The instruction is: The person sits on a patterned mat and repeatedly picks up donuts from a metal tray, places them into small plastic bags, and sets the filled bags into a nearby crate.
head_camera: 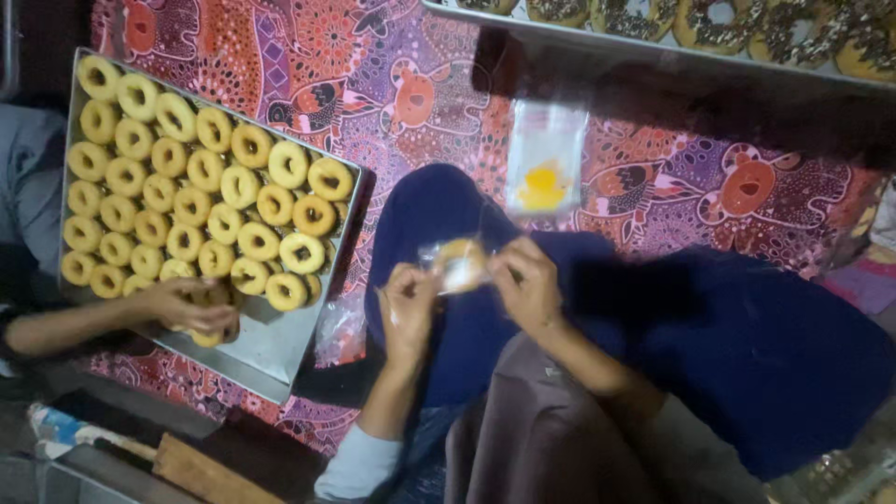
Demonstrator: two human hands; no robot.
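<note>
Both hands, left hand [408, 303] and right hand [525, 285], pinch a clear plastic bag [457, 266] round one doughnut; the grey metal tray [271, 345] on the left holds many unbagged.

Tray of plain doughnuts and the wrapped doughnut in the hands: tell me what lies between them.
Head view: patterned cloth, a crumpled clear bag and dark blue fabric lie between.

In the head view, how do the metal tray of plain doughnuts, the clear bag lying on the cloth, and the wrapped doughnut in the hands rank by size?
1. Metal tray, clearly the largest.
2. Clear bag.
3. Wrapped doughnut, held between the left hand and right hand. It sits nearer the camera, so its gap to the bag is unsure.
</note>
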